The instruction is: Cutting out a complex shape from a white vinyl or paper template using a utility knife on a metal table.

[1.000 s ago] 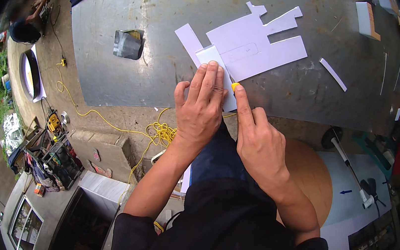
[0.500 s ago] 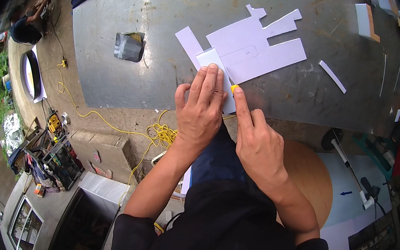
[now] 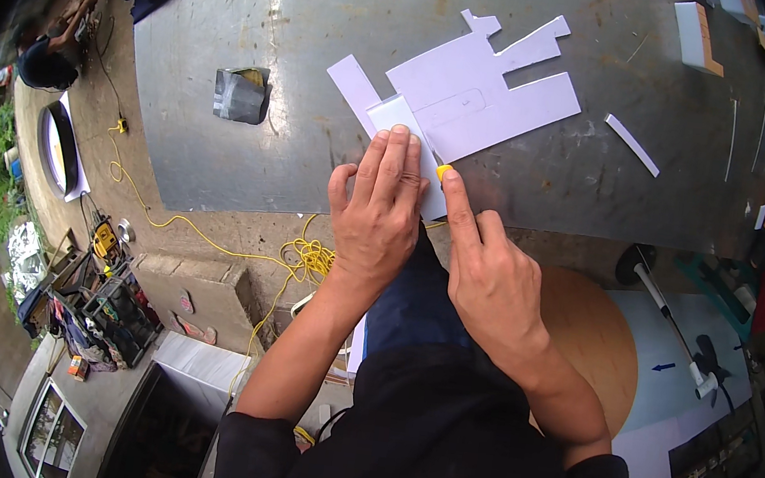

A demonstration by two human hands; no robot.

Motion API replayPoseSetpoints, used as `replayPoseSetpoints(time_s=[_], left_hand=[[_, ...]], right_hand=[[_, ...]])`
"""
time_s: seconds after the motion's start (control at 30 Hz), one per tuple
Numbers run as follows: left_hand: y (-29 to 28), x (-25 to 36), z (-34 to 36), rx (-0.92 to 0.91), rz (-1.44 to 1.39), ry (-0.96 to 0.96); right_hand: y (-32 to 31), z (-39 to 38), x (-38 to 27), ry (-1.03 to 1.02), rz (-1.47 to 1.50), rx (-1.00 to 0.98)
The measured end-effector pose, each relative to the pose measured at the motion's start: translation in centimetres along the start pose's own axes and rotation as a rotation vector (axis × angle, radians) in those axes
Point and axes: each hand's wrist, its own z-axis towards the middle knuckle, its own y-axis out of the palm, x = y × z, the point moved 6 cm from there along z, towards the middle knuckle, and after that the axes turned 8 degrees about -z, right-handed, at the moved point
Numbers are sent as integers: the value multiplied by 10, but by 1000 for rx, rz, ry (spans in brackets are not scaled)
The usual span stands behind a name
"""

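My left hand (image 3: 381,203) lies with its fingers stretched flat, pressing a white strip (image 3: 396,113) down over a white cut-out sheet (image 3: 481,98) on the metal table. In my right hand (image 3: 495,277) is a yellow cutter knife (image 3: 444,171), its forefinger laid along the top. The thin blade meets the right edge of the strip, beside the sheet's lower corner. Most of the knife's handle is hidden under my hand. The sheet has notched arms at its far end and a faint rounded outline drawn on it. Another white piece (image 3: 354,83) sticks out left of the strip.
The grey metal table (image 3: 335,4) ends just under my wrists. On it are a taped dark block (image 3: 241,95), a narrow white offcut (image 3: 632,144) and a white block (image 3: 698,37). Below lie a coiled yellow cord (image 3: 309,257) and a round wooden board (image 3: 584,350).
The whole view has shifted slightly. Both hands, the strip and the knife keep nearly the same places against the sheet, and the blade stays at the strip's edge.
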Motion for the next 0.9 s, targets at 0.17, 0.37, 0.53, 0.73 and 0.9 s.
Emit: replayPoseSetpoints(time_s=[0.17, 0.37, 0.53, 0.73, 0.9], left_hand=[[-2, 0, 1, 0, -11, 0], [0, 0, 0, -7, 3, 6], [0, 0, 0, -9, 5, -5], [0, 0, 0, -8, 9, -6], [0, 1, 1, 13, 10, 5]], right_hand=[[-1, 2, 3, -2, 12, 10], [0, 2, 1, -15, 50, 25], [1, 2, 2, -9, 55, 16], [-3, 4, -1, 0, 44, -53], [-12, 8, -7, -7, -10, -93]])
